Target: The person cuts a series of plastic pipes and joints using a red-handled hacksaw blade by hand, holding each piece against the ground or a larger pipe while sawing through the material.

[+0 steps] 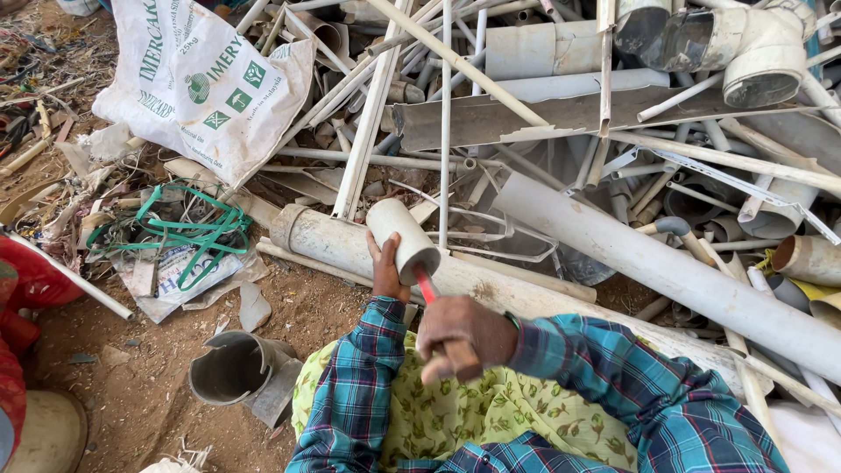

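Plaid blue-and-red sleeves cover both forearms of the person, who sits on bare dirt with a yellow-green floral cloth (455, 412) over the lap. The left hand (387, 273) reaches forward from its cuff, wrist nearly straight, and its fingers wrap the underside of a short grey pipe piece (403, 238), holding it up off the ground just in front of a long grey pipe (613, 250) that lies across the heap. The right hand (464, 337) is drawn back nearer the body, knuckles up, its fingers curled tight around the wooden handle of a tool (429, 293); the tool's red shank runs up and to the left from the fist, and its tip meets the near end of the pipe piece, though whether it goes inside cannot be told. The pipe piece is a stubby cylinder, dusty pale grey, its long axis tilted from upper left, away from the person, down to lower right toward the fist, with the cut round end facing the camera. Beyond the hands lies a pile of white and grey plastic pipes and strips. To the left sit a white printed sack (206, 83), a tangle of green strapping (188, 232), and a broken grey pipe socket (232, 368) on the dirt.
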